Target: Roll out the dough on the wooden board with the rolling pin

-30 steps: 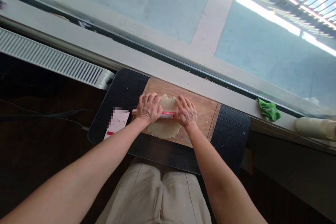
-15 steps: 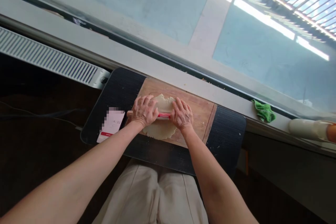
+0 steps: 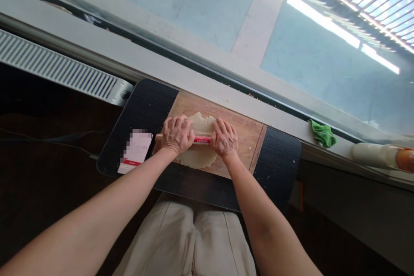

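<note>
A rolling pin with a red printed label lies across a sheet of pale dough with ragged edges. My left hand is closed over the pin's left part, whose wooden end pokes out beyond it. On the pin's right part, my right hand is wrapped round it, hiding that end. Dough shows both above and below the pin. Under it all is a wooden board with a few crumbs on its right side.
The board rests on a small black table. A phone lies left of the board. On the windowsill are a green cloth and a whitish bottle with an orange end. A white radiator stands at the left.
Both hands stay closed on the rolling pin, which seems to have turned slightly, showing more of its red label. The whole view has shifted a little; the dough looks much the same.
</note>
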The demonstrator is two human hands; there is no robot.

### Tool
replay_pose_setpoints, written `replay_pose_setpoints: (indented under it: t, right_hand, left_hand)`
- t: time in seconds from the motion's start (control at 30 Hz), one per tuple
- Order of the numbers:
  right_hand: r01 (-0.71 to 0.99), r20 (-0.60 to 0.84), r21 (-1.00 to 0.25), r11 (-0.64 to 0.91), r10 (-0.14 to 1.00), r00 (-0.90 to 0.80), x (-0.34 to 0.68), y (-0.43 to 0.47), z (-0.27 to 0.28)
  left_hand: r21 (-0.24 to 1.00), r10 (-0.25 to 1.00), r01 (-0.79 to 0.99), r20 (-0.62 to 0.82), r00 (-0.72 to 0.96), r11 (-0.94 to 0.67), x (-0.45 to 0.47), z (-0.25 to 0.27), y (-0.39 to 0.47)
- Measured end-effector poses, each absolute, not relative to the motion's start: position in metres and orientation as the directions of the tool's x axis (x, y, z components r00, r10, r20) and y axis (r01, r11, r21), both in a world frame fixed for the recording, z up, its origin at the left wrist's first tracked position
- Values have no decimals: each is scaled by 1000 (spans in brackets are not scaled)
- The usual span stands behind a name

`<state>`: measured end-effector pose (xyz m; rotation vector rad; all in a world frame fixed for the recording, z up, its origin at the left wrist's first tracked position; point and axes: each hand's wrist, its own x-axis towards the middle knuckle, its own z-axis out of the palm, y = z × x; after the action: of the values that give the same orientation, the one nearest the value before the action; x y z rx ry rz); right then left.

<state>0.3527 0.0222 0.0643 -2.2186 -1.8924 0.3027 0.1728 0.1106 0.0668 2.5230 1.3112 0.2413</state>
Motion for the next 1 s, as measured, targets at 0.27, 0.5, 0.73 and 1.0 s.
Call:
replay_pose_setpoints:
  t: [0.27,0.5,0.73,1.0]
  right_hand:
    - [943,-15,-270,-192,981,195,349,22,67]
    - [935,22,-285,-213,973,229,347,28,64]
    - [829,11,-313,-463,872,490,383,94,60]
    - [846,66,-372,-382,898,435,336,5,61]
  left_hand:
    - [315,823,776,29,567,-547,173,70,108]
    - [316,827,779,29,562,-541,174,67,113]
    - [395,898,817,52,437,-420,199,65,174]
    - [378,822,750,55,567,-543,157,70,104]
